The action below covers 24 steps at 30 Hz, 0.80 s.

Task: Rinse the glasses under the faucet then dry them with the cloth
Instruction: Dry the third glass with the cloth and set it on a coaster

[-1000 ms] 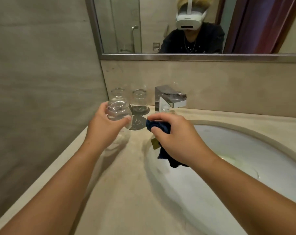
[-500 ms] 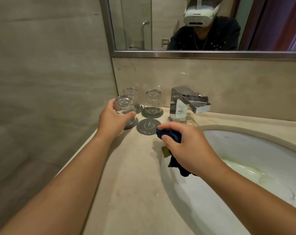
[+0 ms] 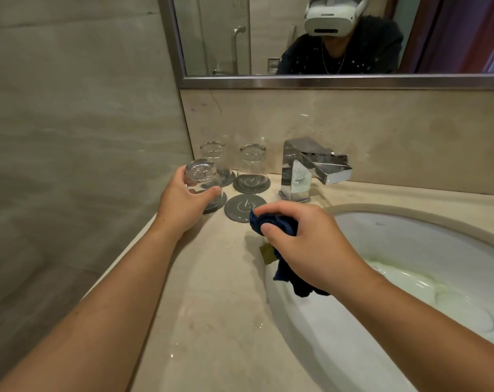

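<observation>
My left hand [image 3: 183, 202] grips a clear glass [image 3: 202, 176], upside down, standing on a grey coaster [image 3: 216, 203] at the counter's back left. Two more upturned glasses stand behind on coasters, one [image 3: 213, 157] by the wall and one [image 3: 252, 162] beside the faucet. My right hand [image 3: 305, 244] holds a bunched dark blue cloth [image 3: 274, 222] over the basin's left rim; its tail [image 3: 296, 284] hangs below my palm. The chrome faucet [image 3: 311, 168] stands at the back, with no water running from it.
An empty grey coaster [image 3: 241, 207] lies just beyond the cloth. The white basin [image 3: 410, 264] fills the right side, sunk in the beige stone counter [image 3: 212, 321]. A tiled wall [image 3: 70, 137] shuts off the left, and a mirror [image 3: 325, 38] hangs above the backsplash.
My left hand carried the glass back and left, and lowered it upside down onto the front-left coaster. My right hand has kept its hold on the cloth with little movement.
</observation>
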Each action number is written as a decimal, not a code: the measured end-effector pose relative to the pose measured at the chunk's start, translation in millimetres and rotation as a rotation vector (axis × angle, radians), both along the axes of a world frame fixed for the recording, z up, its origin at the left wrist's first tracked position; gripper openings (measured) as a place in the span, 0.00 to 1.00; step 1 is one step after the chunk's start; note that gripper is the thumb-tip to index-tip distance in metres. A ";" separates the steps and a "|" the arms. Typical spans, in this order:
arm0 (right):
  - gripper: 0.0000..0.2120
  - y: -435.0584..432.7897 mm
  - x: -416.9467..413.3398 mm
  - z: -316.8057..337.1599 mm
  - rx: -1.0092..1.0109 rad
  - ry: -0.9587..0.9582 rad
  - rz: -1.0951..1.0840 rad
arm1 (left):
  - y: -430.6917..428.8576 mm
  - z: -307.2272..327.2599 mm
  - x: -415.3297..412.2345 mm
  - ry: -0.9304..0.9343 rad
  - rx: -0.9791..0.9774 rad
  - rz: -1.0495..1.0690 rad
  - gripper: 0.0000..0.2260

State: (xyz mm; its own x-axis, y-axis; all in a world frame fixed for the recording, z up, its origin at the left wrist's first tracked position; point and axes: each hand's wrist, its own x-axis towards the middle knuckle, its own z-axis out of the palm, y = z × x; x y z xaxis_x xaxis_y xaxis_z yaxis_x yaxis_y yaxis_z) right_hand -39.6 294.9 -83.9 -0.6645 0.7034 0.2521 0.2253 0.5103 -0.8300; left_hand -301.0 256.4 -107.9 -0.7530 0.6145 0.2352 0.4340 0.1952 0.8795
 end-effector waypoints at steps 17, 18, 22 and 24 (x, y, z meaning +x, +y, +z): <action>0.12 -13.1 25.1 13.8 0.020 -0.027 -0.020 | -32.3 9.0 22.0 0.084 -0.023 0.067 0.37; 0.12 -14.5 30.0 16.3 0.024 -0.027 -0.023 | -37.2 10.1 27.9 0.116 -0.027 0.080 0.35; 0.13 -21.1 58.2 21.2 0.006 -0.024 -0.041 | -54.9 13.0 56.9 0.173 -0.080 0.087 0.27; 0.13 -25.9 75.0 21.5 0.002 -0.018 -0.058 | -62.5 12.2 75.3 0.194 -0.129 0.050 0.25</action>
State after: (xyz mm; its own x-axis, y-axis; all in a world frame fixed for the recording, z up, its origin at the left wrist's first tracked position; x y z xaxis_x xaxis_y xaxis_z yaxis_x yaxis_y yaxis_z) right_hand 35.4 269.0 -62.4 -0.6271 0.7404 0.2417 0.2698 0.4976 -0.8244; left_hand -225.7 193.9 -95.7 -0.7316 0.6117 0.3009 0.5796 0.3259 0.7469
